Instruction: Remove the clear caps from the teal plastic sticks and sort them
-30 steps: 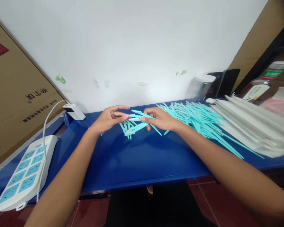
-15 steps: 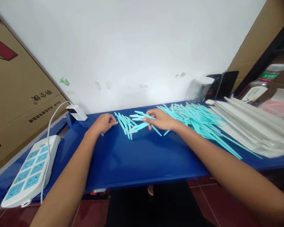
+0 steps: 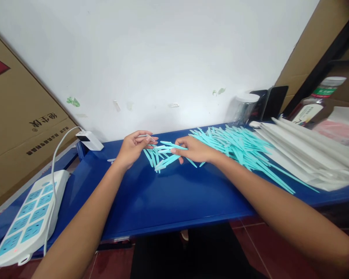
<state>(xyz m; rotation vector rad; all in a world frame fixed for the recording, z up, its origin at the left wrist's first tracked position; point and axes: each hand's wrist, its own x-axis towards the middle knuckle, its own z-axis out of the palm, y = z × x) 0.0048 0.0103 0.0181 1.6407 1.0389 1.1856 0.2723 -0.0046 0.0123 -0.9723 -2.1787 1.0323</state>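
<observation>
Several turquoise eyebrow razors (image 3: 166, 160) are fanned out in my right hand (image 3: 192, 149), its fingers closed around their handles. Just left of it, my left hand (image 3: 135, 147) pinches a small clear-white piece (image 3: 149, 137), which may be a razor cap. Under and between the hands, a few more razors (image 3: 151, 158) lie on the blue table (image 3: 174, 197); where they end and the held ones begin is hard to see. Close to my left wrist rests another small whitish piece (image 3: 111, 160). A large heap of the same razors (image 3: 235, 143) spreads out behind my right forearm.
White plastic bags (image 3: 305, 155) are stacked at the right, near a bottle (image 3: 311, 100) and a clear jar (image 3: 242, 108). A power strip (image 3: 31, 217) and a small white device (image 3: 89, 140) with a cable sit on the left, beside a cardboard box (image 3: 26, 104).
My left hand has risen and moved right, closer to the razors, and a small clear-white piece now shows in its fingers. My right hand keeps its hold. The view has shifted slightly.
</observation>
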